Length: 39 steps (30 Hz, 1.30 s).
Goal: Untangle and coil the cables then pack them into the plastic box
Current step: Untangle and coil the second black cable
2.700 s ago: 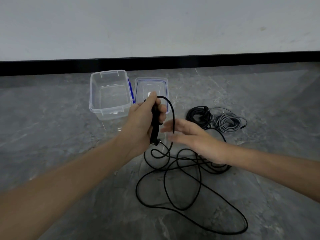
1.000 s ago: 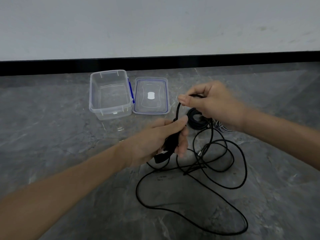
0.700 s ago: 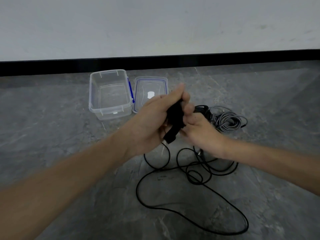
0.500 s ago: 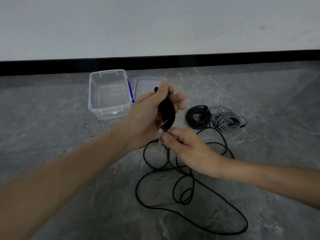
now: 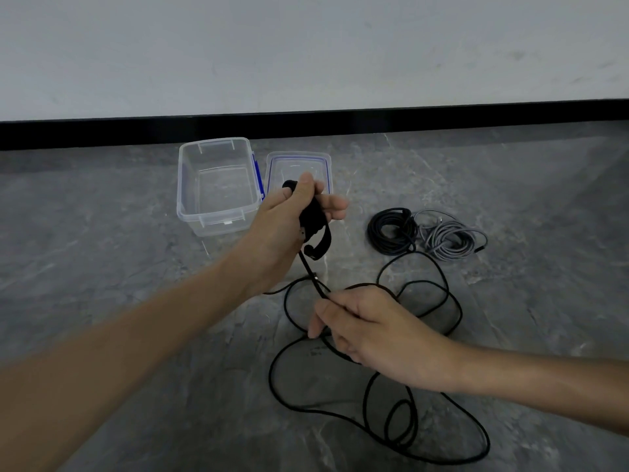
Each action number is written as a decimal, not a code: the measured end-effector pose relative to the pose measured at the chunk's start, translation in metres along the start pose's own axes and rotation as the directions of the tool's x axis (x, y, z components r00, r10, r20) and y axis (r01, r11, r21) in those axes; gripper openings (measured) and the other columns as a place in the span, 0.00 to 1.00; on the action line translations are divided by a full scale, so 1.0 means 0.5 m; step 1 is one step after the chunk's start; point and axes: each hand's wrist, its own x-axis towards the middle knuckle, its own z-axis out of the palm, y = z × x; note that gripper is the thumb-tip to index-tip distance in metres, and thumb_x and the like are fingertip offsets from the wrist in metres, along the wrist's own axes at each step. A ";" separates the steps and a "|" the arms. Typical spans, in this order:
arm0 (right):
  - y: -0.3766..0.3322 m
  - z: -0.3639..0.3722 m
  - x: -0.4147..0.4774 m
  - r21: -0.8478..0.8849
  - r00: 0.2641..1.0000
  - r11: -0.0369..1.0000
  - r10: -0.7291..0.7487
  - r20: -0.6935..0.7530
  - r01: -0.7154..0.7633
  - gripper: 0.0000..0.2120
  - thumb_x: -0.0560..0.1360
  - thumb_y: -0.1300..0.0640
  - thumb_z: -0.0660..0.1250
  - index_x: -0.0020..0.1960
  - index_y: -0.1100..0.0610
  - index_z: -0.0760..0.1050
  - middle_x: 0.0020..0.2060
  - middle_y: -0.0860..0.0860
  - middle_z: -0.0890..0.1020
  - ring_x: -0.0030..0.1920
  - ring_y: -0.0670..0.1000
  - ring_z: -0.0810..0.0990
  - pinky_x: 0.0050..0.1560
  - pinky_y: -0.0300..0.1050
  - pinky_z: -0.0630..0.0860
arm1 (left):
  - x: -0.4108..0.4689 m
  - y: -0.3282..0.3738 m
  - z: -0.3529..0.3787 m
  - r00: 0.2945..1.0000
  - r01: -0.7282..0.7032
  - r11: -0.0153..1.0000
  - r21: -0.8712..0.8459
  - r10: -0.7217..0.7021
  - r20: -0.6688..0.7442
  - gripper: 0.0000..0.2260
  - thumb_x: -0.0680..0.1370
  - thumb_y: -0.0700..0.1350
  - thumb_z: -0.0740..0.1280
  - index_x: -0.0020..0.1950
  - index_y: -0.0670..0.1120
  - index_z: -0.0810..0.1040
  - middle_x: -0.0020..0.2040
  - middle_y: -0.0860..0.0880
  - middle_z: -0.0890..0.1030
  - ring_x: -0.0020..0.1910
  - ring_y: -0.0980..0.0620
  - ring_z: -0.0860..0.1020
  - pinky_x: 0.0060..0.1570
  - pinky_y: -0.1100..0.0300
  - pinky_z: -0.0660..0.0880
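On the grey stone floor, near the black skirting at the foot of the pale wall, the clear plastic box stands open and upright with nothing in it, a blue clip on its right side. Just beside it to the right lies its lid, flat on the floor, clear with a blue seal round the edge and partly hidden behind the raised left hand. That hand is held above the floor in front of the lid, its fingers curled round a wound bundle of the black cable, with the thumb laid along the top and one loop hanging out below the palm. From the bundle a single strand runs down and to the right, drawn fairly straight, into the right hand, which pinches it between thumb and forefinger while the other fingers curl loosely beneath. Below and around the right hand the rest of the black cable sprawls on the floor in wide, loose, overlapping loops, reaching toward the lower right. Farther right, apart from both hands, a second black cable lies as a neat round coil, and a grey cable lies coiled more loosely, touching its right side.
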 end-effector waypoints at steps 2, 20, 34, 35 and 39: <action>-0.016 0.001 -0.011 -0.045 1.000 0.999 -0.007 0.020 0.008 0.18 0.82 0.50 0.56 0.42 0.57 0.78 0.22 0.43 0.69 0.25 0.43 0.66 0.29 0.41 0.65 | 0.003 -0.005 -0.010 1.000 -0.001 0.999 0.039 0.001 -0.007 0.13 0.85 0.45 0.53 0.45 0.43 0.73 0.34 0.51 0.83 0.38 0.55 0.82 0.45 0.66 0.78; -0.114 -0.108 0.008 -0.362 0.961 0.913 -0.246 -0.126 0.187 0.19 0.80 0.53 0.60 0.34 0.57 0.79 0.26 0.52 0.80 0.24 0.47 0.74 0.30 0.40 0.72 | -0.032 -0.028 -0.024 0.965 0.045 0.842 0.538 -0.176 0.195 0.17 0.84 0.45 0.54 0.38 0.46 0.74 0.27 0.58 0.76 0.28 0.61 0.71 0.36 0.66 0.67; -0.092 -0.174 0.067 -0.373 0.908 0.883 -0.373 -0.190 0.285 0.12 0.75 0.53 0.68 0.39 0.60 0.82 0.24 0.45 0.77 0.25 0.40 0.70 0.29 0.30 0.65 | -0.055 -0.025 0.018 0.785 0.142 0.912 0.385 -0.341 0.517 0.28 0.77 0.65 0.43 0.42 0.45 0.70 0.28 0.52 0.76 0.33 0.52 0.75 0.39 0.65 0.70; -0.085 -0.177 0.072 -0.321 0.910 0.902 -0.362 -0.204 0.288 0.12 0.75 0.54 0.69 0.40 0.61 0.82 0.23 0.42 0.76 0.25 0.40 0.71 0.29 0.28 0.65 | -0.058 -0.020 0.022 0.788 0.128 0.925 0.357 -0.313 0.531 0.23 0.79 0.62 0.47 0.42 0.45 0.70 0.27 0.52 0.76 0.33 0.53 0.75 0.38 0.65 0.70; -0.052 -0.166 0.082 -0.141 0.928 0.943 -0.325 -0.181 0.302 0.13 0.76 0.55 0.66 0.40 0.64 0.80 0.24 0.48 0.79 0.27 0.39 0.74 0.33 0.30 0.70 | -0.064 -0.005 0.034 0.826 0.180 0.954 0.241 -0.279 0.489 0.14 0.80 0.51 0.54 0.43 0.42 0.71 0.26 0.51 0.75 0.29 0.54 0.76 0.26 0.70 0.64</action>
